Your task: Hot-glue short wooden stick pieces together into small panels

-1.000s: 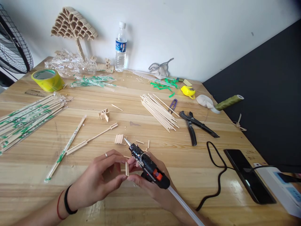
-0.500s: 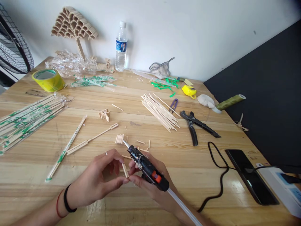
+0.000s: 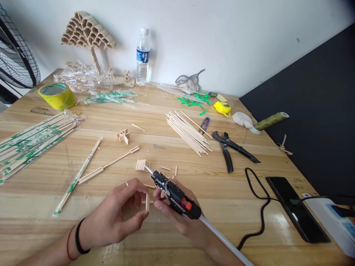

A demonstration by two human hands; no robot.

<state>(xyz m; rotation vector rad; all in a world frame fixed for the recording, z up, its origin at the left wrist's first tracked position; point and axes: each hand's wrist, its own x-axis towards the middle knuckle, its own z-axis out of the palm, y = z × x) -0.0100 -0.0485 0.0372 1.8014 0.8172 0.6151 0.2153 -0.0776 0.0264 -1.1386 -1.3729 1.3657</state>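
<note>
Between thumb and fingertips, my left hand (image 3: 119,212) pinches a short piece of wooden stick (image 3: 147,202), held nearly upright. My right hand (image 3: 177,218) is closed around a black glue gun (image 3: 174,194), its metal nozzle aimed up and left and a long clear glue stick (image 3: 222,240) coming out of its back end. Part of the right fingers is hidden behind the gun. Just past the nozzle lies a small ribbed block of glued sticks (image 3: 142,164). Several short cut sticks (image 3: 165,168) lie near the hands, and another small glued stick piece (image 3: 123,136) sits farther back.
Loose thin sticks (image 3: 188,133) lie mid-table beside black cutters (image 3: 233,146). Wrapped sticks (image 3: 36,142) and yellow tape (image 3: 57,96) are at left. A stick-built tree (image 3: 87,33) and bottle (image 3: 142,59) stand at the back. A phone (image 3: 296,208) and black cable (image 3: 260,207) are at right.
My right thumb and fingers have come away from the stick piece, which now stays in my left hand alone and is turned more upright. The glue gun has shifted slightly.
</note>
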